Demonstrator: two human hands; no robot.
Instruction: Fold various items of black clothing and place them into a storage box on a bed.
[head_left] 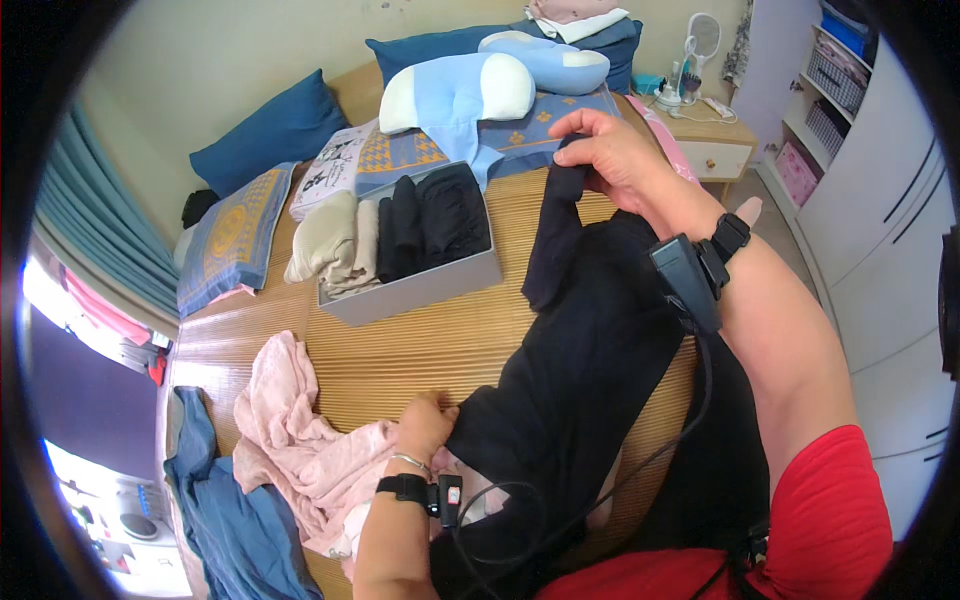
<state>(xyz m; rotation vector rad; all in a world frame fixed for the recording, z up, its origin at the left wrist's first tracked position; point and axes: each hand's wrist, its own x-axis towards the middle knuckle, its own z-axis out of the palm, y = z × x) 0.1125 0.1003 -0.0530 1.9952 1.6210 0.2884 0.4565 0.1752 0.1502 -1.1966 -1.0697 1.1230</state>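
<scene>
A black garment (575,340) is spread across the mat in front of me, reaching toward my lap. My right hand (615,155) is raised above its far end. Thumb and fingers pinch a narrow, sleeve-like part (555,230), which hangs down to the left. At the garment's left edge, my left hand (427,425) is low with its fingers curled on the black cloth; the fingertips are partly hidden. Beneath and beside that hand lies a crumpled pink garment (290,400). Whether the black piece is a top or trousers I cannot tell.
Beyond my hands stands a grey storage box (410,295) with rolled black and beige clothes. Blue clothing (225,490) lies at the left edge. Pillows (455,95) line the far side. A cable (690,420) runs from my right wrist across the garment.
</scene>
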